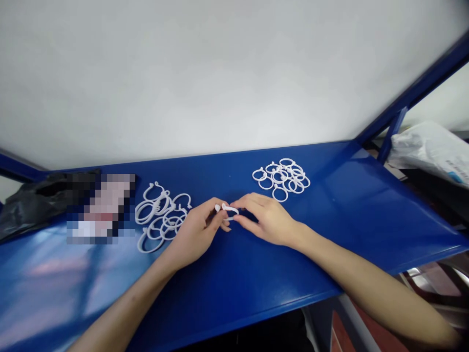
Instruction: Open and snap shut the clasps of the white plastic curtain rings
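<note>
A slim white ring [231, 209] sits between two bare hands, held just above the middle of a blue desk, its knobbed end and small looped end lying just beside each other. The left hand [196, 230] pinches the ring near those ends, thumb and fingers drawn close; the right hand [273, 220] grips the far curve in a narrow pinch. To this onlooker, such fine work calls for a steady hold on the curve, fingertips close to the ends, and light, even pressure so the thin band does not twist. A loose pile of white rings [157, 207], at least one gaping, lies just beside the left hand; a second cluster [280, 177] rests beyond the right. Farther out on the desk [227, 283], a pixelated flat object [110, 198] lies near a black bag [44, 198]. A pale wall [234, 73] rises behind.
</note>
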`<state>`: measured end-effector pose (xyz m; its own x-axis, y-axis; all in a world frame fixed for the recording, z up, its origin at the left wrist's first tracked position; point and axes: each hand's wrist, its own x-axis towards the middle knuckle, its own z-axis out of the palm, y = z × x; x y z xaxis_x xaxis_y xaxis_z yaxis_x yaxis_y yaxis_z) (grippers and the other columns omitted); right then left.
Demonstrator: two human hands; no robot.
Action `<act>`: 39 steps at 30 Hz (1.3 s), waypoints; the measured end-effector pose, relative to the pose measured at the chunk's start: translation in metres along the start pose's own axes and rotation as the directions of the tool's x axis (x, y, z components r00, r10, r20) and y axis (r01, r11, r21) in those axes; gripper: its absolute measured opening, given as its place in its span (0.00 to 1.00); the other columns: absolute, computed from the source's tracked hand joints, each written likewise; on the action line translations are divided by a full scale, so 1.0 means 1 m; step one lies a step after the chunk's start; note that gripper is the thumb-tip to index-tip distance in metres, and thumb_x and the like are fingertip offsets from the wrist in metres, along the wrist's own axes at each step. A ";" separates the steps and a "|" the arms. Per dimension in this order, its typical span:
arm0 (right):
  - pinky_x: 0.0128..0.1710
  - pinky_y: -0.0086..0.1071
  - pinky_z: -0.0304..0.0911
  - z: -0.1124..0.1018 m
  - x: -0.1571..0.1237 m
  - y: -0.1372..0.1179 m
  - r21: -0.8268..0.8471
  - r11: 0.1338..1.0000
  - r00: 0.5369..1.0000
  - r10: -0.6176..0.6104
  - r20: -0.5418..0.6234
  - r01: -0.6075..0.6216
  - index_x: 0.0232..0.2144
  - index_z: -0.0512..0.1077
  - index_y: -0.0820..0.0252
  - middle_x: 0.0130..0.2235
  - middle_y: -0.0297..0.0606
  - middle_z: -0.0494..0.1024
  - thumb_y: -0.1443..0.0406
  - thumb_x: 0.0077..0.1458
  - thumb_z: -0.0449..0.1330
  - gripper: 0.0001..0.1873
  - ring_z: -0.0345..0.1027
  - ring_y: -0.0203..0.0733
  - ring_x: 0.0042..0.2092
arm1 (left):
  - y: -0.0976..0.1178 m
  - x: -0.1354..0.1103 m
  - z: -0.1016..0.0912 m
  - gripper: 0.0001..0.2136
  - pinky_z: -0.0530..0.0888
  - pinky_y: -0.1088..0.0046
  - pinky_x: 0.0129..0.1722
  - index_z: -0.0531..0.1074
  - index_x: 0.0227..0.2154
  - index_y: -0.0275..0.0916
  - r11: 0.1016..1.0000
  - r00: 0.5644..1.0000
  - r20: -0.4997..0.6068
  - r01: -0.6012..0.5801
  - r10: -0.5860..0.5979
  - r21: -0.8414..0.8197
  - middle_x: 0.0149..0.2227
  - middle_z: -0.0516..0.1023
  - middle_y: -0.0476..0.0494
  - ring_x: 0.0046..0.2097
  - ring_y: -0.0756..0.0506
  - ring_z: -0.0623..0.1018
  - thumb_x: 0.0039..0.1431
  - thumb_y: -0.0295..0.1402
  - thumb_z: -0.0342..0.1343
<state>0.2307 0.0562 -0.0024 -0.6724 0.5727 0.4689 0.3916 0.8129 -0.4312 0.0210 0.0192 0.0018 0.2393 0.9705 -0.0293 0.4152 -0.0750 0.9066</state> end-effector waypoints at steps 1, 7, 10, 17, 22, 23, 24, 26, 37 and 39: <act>0.42 0.35 0.72 0.002 -0.001 -0.001 0.035 0.999 1.000 0.016 -0.009 -0.016 0.46 0.71 0.61 0.42 0.41 0.81 0.63 0.68 0.55 0.09 0.75 0.41 0.42 | 0.001 0.000 0.001 0.10 0.76 0.73 0.35 0.71 0.40 0.41 1.000 1.000 0.016 0.010 -0.009 -0.021 0.31 0.79 0.50 0.33 0.48 0.82 0.68 0.41 0.50; 0.37 0.31 0.72 0.006 -0.004 0.000 0.166 0.976 0.984 0.159 -0.079 -0.145 0.50 0.69 0.59 0.41 0.40 0.81 0.65 0.66 0.56 0.11 0.77 0.37 0.37 | -0.003 0.001 -0.001 0.12 0.78 0.72 0.37 0.73 0.41 0.41 0.993 0.997 -0.035 0.063 -0.067 -0.104 0.31 0.81 0.50 0.34 0.47 0.83 0.64 0.44 0.55; 0.38 0.31 0.73 0.005 -0.004 -0.001 0.165 0.982 0.990 0.105 -0.089 -0.090 0.50 0.71 0.58 0.45 0.40 0.81 0.67 0.67 0.55 0.11 0.77 0.37 0.40 | -0.006 0.002 -0.003 0.12 0.79 0.72 0.37 0.77 0.41 0.42 0.992 0.993 -0.100 0.042 -0.054 -0.116 0.33 0.83 0.49 0.32 0.48 0.82 0.62 0.43 0.57; 0.38 0.31 0.71 0.002 -0.005 0.000 0.152 0.987 0.995 -0.031 -0.092 0.045 0.43 0.75 0.60 0.36 0.38 0.81 0.66 0.68 0.55 0.08 0.74 0.37 0.37 | -0.015 -0.002 0.008 0.09 0.80 0.72 0.41 0.83 0.38 0.46 0.983 0.959 -0.215 -0.173 0.183 0.068 0.41 0.85 0.48 0.40 0.45 0.84 0.63 0.38 0.58; 0.41 0.33 0.71 -0.001 -0.006 -0.002 0.118 0.989 0.996 -0.085 -0.029 0.088 0.44 0.75 0.62 0.38 0.40 0.81 0.67 0.69 0.54 0.10 0.74 0.39 0.39 | -0.020 -0.007 0.012 0.08 0.79 0.75 0.39 0.83 0.39 0.46 0.941 0.916 -0.224 -0.304 0.332 0.153 0.40 0.85 0.49 0.37 0.48 0.84 0.65 0.32 0.57; 0.41 0.33 0.71 -0.001 -0.007 -0.002 0.104 0.991 0.996 -0.087 -0.016 0.088 0.43 0.75 0.62 0.37 0.40 0.81 0.67 0.69 0.53 0.10 0.73 0.38 0.38 | -0.020 -0.007 0.012 0.09 0.79 0.76 0.38 0.83 0.38 0.46 0.929 0.906 -0.220 -0.328 0.361 0.172 0.40 0.85 0.48 0.36 0.49 0.83 0.65 0.31 0.57; 0.40 0.33 0.70 -0.002 -0.007 -0.003 0.088 0.992 0.996 -0.087 0.000 0.087 0.42 0.75 0.62 0.36 0.40 0.80 0.67 0.69 0.52 0.11 0.73 0.38 0.38 | -0.020 -0.007 0.011 0.09 0.79 0.76 0.37 0.82 0.38 0.45 0.920 0.901 -0.212 -0.343 0.379 0.189 0.40 0.85 0.48 0.36 0.49 0.83 0.65 0.31 0.56; 0.40 0.33 0.70 -0.003 -0.007 -0.003 0.049 0.996 0.996 -0.081 0.029 0.079 0.41 0.75 0.62 0.35 0.40 0.80 0.67 0.70 0.52 0.11 0.73 0.38 0.37 | -0.019 -0.007 0.011 0.10 0.79 0.74 0.39 0.82 0.38 0.45 0.913 0.903 -0.189 -0.343 0.385 0.221 0.40 0.85 0.47 0.38 0.48 0.83 0.66 0.30 0.54; 0.37 0.34 0.68 -0.016 -0.001 0.013 -0.356 0.926 0.990 0.088 -0.113 -0.123 0.42 0.77 0.58 0.42 0.41 0.80 0.65 0.69 0.53 0.12 0.73 0.41 0.41 | -0.010 0.003 -0.020 0.15 0.72 0.56 0.53 0.77 0.47 0.42 0.710 0.906 -0.213 -0.124 0.366 0.693 0.44 0.81 0.39 0.48 0.37 0.78 0.67 0.43 0.53; 0.33 0.34 0.65 -0.029 -0.002 0.024 -0.474 0.852 0.973 0.169 -0.156 -0.224 0.41 0.78 0.58 0.41 0.41 0.80 0.66 0.68 0.55 0.11 0.71 0.43 0.41 | -0.010 0.002 -0.037 0.17 0.70 0.52 0.54 0.76 0.48 0.39 0.603 0.873 -0.330 0.053 0.359 0.796 0.45 0.79 0.34 0.50 0.33 0.76 0.67 0.44 0.50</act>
<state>0.2602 0.0778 0.0082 -0.4901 0.7116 0.5034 0.7819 0.6142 -0.1069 -0.0149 0.0308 0.0078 0.0687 0.8963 0.4382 0.9617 -0.1763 0.2099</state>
